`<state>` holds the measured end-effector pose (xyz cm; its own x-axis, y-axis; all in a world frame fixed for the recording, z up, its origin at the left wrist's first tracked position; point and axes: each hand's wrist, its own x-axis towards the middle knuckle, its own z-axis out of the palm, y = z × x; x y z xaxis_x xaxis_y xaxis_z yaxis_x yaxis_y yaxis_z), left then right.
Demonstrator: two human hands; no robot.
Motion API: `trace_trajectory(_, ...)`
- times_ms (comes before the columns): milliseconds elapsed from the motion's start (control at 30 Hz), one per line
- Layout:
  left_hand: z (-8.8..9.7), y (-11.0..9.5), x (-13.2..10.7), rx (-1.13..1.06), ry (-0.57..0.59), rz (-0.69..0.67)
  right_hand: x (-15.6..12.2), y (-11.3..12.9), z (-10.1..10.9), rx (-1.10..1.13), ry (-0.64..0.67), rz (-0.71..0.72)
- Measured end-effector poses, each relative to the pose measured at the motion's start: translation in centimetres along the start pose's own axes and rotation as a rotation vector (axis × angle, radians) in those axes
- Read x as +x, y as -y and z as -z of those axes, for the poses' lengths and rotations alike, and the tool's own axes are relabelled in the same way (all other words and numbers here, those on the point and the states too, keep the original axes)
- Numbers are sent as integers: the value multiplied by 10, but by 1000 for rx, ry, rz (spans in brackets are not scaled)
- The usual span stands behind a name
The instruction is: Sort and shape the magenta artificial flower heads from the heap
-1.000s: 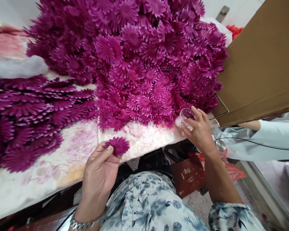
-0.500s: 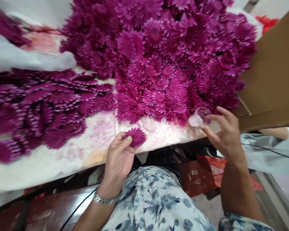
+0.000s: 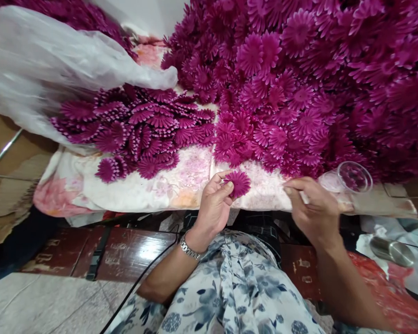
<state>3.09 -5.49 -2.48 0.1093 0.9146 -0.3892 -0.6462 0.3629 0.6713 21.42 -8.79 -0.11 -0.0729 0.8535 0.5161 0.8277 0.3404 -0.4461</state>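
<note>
A single magenta fabric flower (image 3: pixel 239 184) is pinched between the thumb and fingers of my left hand (image 3: pixel 214 204), just above the front edge of the table. To its right, my right hand (image 3: pixel 315 208) has its thumb and forefinger pressed together; whatever they hold, if anything, is too small to see. A clear plastic cup (image 3: pixel 355 177) lies on its side right behind that hand. Close behind both hands rises a big heap of magenta flowers (image 3: pixel 285 97). Stacked flower layers (image 3: pixel 142 123) lie on the left part of the table.
A flower-patterned cloth (image 3: pixel 146 195) covers the table. White plastic sheeting (image 3: pixel 76 60) hangs over the left stacks, with cardboard (image 3: pixel 7 185) beyond. Below are a dark red bench (image 3: pixel 132 250) and red plastic bags (image 3: pixel 386 287). A metal cylinder (image 3: pixel 392 250) lies at the right.
My right hand has left the plastic cup and moved left, its fingers now pinched together. The left hand still holds the flower. The camera view has swung left.
</note>
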Motion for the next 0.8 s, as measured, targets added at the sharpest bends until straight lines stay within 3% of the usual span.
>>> trace_trajectory(133, 1, 2, 1, 16, 10, -31, 11, 24, -39, 236, 124, 82)
trace_trajectory(333, -1, 1, -4, -6, 63, -27, 16, 27, -73, 204, 96, -2)
trace_trajectory(533, 0, 4, -5, 35, 43, -60, 21, 26, -75, 320, 121, -36)
trace_trajectory(667, 0, 8, -4, 45, -16, -73, 21, 28, -72, 324, 76, 11)
trace_trajectory(800, 0, 5, -3, 29, -27, -100, 21, 16, -67, 213, -7, 23)
